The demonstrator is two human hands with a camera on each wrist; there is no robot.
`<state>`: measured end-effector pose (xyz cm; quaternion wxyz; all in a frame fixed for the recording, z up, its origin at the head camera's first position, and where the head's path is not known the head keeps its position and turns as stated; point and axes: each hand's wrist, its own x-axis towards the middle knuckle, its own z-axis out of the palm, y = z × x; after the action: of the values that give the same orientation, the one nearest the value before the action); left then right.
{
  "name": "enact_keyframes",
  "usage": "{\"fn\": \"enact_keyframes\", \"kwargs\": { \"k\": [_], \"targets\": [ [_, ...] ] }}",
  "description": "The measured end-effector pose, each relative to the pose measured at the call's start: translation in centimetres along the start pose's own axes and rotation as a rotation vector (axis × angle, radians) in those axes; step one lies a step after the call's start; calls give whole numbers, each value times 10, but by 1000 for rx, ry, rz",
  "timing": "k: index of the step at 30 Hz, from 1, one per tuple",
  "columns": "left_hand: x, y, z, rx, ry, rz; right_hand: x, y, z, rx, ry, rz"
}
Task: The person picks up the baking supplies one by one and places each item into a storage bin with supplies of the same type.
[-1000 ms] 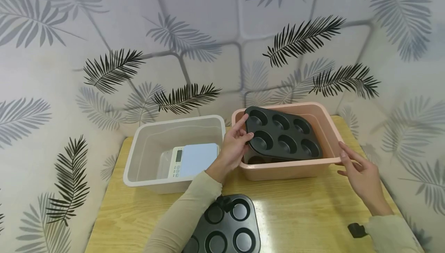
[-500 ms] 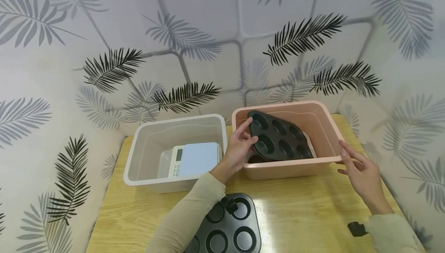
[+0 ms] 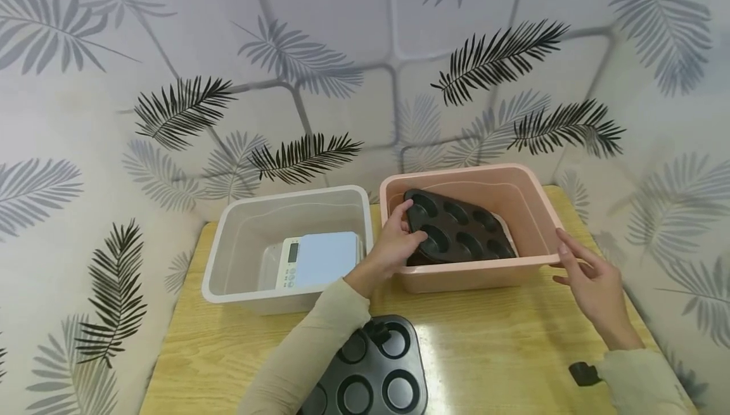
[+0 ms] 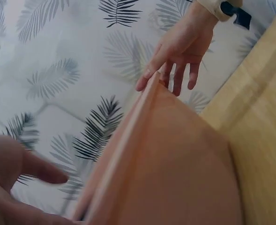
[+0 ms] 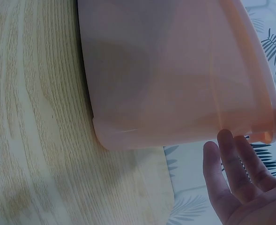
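Note:
A dark muffin pan (image 3: 456,227) lies tilted inside the pink plastic bin (image 3: 467,279), its front edge behind the bin's front wall. My left hand (image 3: 393,241) reaches over the bin's left side and grips the pan's left end, thumb on top near a cup. In the left wrist view only part of that hand (image 4: 16,187) shows and the pan is mostly hidden. At the bin's front right corner my right hand (image 3: 593,291) pinches the rim between thumb and fingers. The right wrist view shows the right hand's fingers (image 5: 231,164) under that corner.
Left of the pink bin stands a light grey bin (image 3: 242,244) with a white kitchen scale (image 3: 325,260) in it. A second muffin pan (image 3: 382,370) lies on the wooden table (image 3: 490,351), partly under my left forearm. A leaf-patterned wall covering (image 3: 342,41) rises behind.
The muffin pan has gone down deeper into the pink bin, and my left hand has moved slightly right and down with it. My right hand has stayed on the rim.

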<state>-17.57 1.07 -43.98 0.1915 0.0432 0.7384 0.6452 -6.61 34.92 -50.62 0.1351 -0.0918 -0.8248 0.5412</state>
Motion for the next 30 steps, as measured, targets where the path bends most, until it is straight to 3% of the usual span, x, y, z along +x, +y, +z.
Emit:
{"fn": "enact_keyframes", "kwargs": {
  "k": [3, 6, 10, 15, 30],
  "targets": [
    [-11, 8, -6, 207, -79, 31, 0, -1, -1, -2, -11, 0],
    [-17, 17, -11, 286, -135, 123, 1, -1, -3, -13, -9, 6],
    [-20, 21, -16, 249, -161, 189, 2, 2, -4, -2, -8, 18],
    [-25, 20, -20, 225, -164, 169, 2, 5, -2, 22, -16, 16],
    [-37, 18, -34, 214, -185, 216, 1, 6, -1, -6, -1, 26]
  ]
}}
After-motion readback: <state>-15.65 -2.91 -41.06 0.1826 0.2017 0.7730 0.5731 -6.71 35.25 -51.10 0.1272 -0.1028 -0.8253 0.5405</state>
